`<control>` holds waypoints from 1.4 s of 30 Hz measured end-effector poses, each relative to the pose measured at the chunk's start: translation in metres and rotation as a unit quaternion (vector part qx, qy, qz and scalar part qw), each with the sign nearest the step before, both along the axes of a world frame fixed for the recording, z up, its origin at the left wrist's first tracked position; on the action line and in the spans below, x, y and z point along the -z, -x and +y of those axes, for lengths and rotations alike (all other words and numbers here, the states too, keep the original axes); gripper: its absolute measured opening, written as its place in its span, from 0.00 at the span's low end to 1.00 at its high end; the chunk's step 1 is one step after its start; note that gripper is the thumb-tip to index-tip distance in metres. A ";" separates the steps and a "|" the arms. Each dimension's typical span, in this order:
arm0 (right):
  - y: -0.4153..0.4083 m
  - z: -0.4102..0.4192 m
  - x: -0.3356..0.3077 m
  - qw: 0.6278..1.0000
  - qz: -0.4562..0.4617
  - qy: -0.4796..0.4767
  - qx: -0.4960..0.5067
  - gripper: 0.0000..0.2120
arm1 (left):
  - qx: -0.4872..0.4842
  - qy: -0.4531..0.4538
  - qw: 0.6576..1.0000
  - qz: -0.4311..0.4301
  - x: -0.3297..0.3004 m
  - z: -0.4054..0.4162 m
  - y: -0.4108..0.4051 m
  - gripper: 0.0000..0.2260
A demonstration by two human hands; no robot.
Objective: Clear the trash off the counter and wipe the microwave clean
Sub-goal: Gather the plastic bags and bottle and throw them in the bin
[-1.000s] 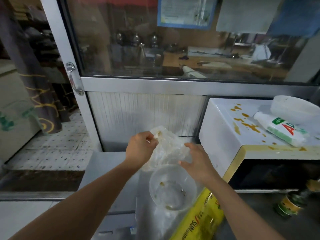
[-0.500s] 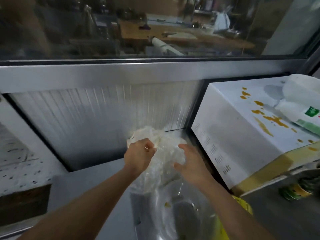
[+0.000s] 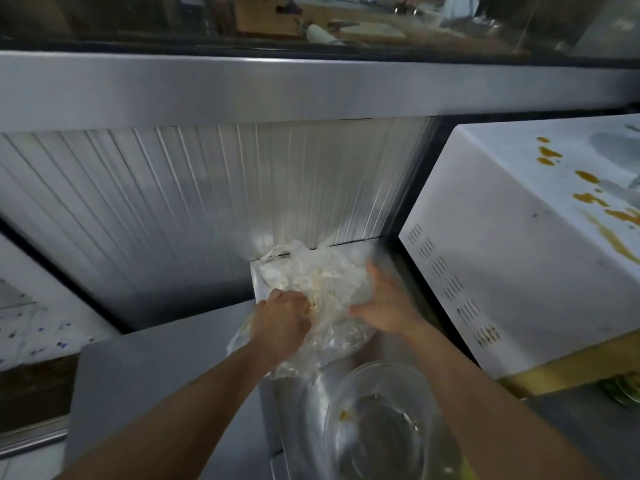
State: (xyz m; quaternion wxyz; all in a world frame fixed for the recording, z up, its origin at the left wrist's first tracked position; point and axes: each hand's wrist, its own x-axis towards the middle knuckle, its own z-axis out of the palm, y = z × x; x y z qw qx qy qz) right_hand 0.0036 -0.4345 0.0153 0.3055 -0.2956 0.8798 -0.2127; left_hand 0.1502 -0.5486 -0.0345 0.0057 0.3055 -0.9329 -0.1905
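Note:
A crumpled clear plastic bag [image 3: 311, 278] with food smears lies on the steel counter [image 3: 156, 375] against the ribbed back panel. My left hand [image 3: 280, 318] grips its near edge with curled fingers. My right hand [image 3: 384, 306] cups the bag's right side, its fingers pressed into the plastic. A clear plastic bowl [image 3: 377, 424] with crumbs stands just in front of the bag, between my forearms. The white microwave [image 3: 512, 258] stands to the right, with orange-brown sauce stains [image 3: 602, 209] on its top.
A ribbed metal panel [image 3: 207, 202] and a steel window frame [image 3: 311, 88] close off the back. The microwave's vented side wall stands close beside my right hand. A green-labelled jar [image 3: 623, 393] shows at the right edge, below the microwave's yellow front trim.
The view tilted down and shifted left. Both hands pushed the bag back and down onto the counter. The packet and container on the microwave have left the view.

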 end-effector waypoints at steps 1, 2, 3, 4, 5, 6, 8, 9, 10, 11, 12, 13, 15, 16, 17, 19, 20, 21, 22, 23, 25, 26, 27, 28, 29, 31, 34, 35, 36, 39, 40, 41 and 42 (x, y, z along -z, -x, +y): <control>-0.001 -0.001 0.003 1.000 -0.010 0.004 -0.006 0.47 | 0.012 0.018 1.000 -0.007 0.002 0.000 0.000 0.09; -0.002 -0.001 0.005 1.000 -0.016 0.014 -0.008 0.46 | 0.019 0.032 0.999 -0.014 0.004 0.000 0.001 0.10; -0.005 -0.002 0.007 0.999 -0.015 0.029 -0.004 0.44 | 0.022 0.045 0.998 -0.022 0.005 0.001 0.001 0.12; -0.007 -0.002 0.009 0.999 -0.004 0.049 0.002 0.40 | 0.024 0.061 0.997 -0.030 0.006 0.002 0.001 0.12; -0.009 -0.003 0.010 0.997 0.012 0.072 0.009 0.34 | 0.024 0.076 0.996 -0.039 0.007 0.003 0.000 0.13; -0.011 -0.005 0.011 0.995 0.027 0.093 0.017 0.30 | 0.022 0.088 0.995 -0.046 0.007 0.005 0.000 0.13; -0.015 -0.007 0.008 0.992 0.046 0.119 0.023 0.25 | 0.023 0.090 0.994 -0.062 0.004 0.006 -0.002 0.13; -0.017 -0.009 0.005 0.991 0.051 0.125 0.022 0.24 | 0.027 0.079 0.994 -0.072 0.003 0.006 -0.003 0.13; -0.020 -0.009 0.002 0.990 0.057 0.128 0.021 0.25 | 0.032 0.060 0.995 -0.078 0.002 0.006 -0.005 0.13; -0.023 -0.010 -0.001 0.989 0.065 0.129 0.018 0.25 | 0.037 0.036 0.996 -0.075 0.000 0.005 -0.008 0.14; -0.026 -0.010 -0.004 0.989 0.074 0.130 0.015 0.25 | 0.041 0.009 0.997 -0.061 -0.002 0.004 -0.012 0.14; -0.028 -0.009 -0.007 0.988 0.085 0.130 0.011 0.25 | 0.039 -0.022 0.998 -0.036 -0.004 0.003 -0.016 0.15; -0.030 -0.009 -0.012 0.986 0.108 0.128 0.011 0.25 | 0.007 -0.086 0.996 0.031 -0.011 0.000 -0.029 0.18; -0.030 -0.009 -0.013 0.985 0.119 0.124 0.016 0.24 | -0.014 -0.106 0.992 0.065 -0.013 -0.001 -0.036 0.19; -0.030 -0.009 -0.014 0.984 0.128 0.122 0.021 0.24 | -0.033 -0.114 0.989 0.094 -0.014 -0.003 -0.043 0.19; -0.030 -0.009 -0.014 0.983 0.135 0.118 0.026 0.23 | -0.066 -0.118 0.984 0.117 -0.014 -0.004 -0.058 0.23; -0.030 -0.009 -0.013 0.983 0.138 0.117 0.027 0.22 | -0.075 -0.126 0.983 0.107 -0.012 -0.004 -0.065 0.27; -0.030 -0.009 -0.011 0.983 0.143 0.115 0.029 0.22 | -0.072 -0.139 0.984 0.085 -0.008 -0.004 -0.071 0.33; -0.031 -0.009 -0.009 0.982 0.147 0.112 0.031 0.22 | -0.057 -0.145 0.986 0.052 -0.004 -0.002 -0.077 0.40; -0.032 -0.009 -0.008 0.982 0.150 0.110 0.035 0.21 | -0.036 -0.138 0.990 0.016 0.000 -0.001 -0.082 0.46; -0.032 -0.008 -0.004 0.981 0.155 0.110 0.041 0.21 | 0.004 -0.092 0.995 -0.039 0.009 0.001 -0.089 0.52; -0.032 -0.007 -0.002 0.980 0.158 0.110 0.042 0.20 | 0.017 -0.059 0.997 -0.051 0.012 0.002 -0.091 0.51; -0.032 -0.007 0.000 0.980 0.160 0.110 0.042 0.20 | 0.022 -0.021 0.998 -0.048 0.014 0.002 -0.091 0.48; -0.033 -0.006 0.002 0.980 0.162 0.109 0.041 0.21 | 0.019 0.011 0.999 -0.029 0.014 0.002 -0.091 0.42; -0.033 -0.005 0.003 0.980 0.162 0.109 0.039 0.21 | 0.006 0.028 1.000 0.010 0.012 0.002 -0.090 0.37; -0.035 -0.003 0.003 0.980 0.163 0.112 0.032 0.21 | -0.027 0.030 0.993 0.108 0.005 -0.001 -0.087 0.29; -0.039 -0.001 0.000 0.978 0.168 0.124 0.018 0.22 | -0.043 0.052 0.986 0.150 -0.011 -0.010 -0.078 0.30; -0.039 0.000 -0.002 0.977 0.169 0.128 0.013 0.22 | -0.037 0.054 0.987 0.144 -0.015 -0.012 -0.074 0.32; -0.040 0.001 -0.003 0.978 0.164 0.132 0.009 0.23 | -0.025 0.053 0.989 0.138 -0.018 -0.014 -0.069 0.35; -0.039 0.001 -0.009 0.982 0.103 0.158 0.009 0.23 | 0.005 0.051 0.990 0.133 -0.024 -0.017 -0.052 0.41; -0.039 0.001 -0.011 0.983 0.069 0.171 0.021 0.23 | 0.015 0.060 0.990 0.126 -0.025 -0.019 -0.046 0.43; -0.038 0.001 -0.012 0.981 0.033 0.187 0.039 0.22 | 0.026 0.075 0.990 0.114 -0.024 -0.020 -0.039 0.45; -0.038 0.001 -0.013 0.978 0.005 0.202 0.057 0.19 | 0.037 0.089 0.990 0.099 -0.024 -0.022 -0.031 0.46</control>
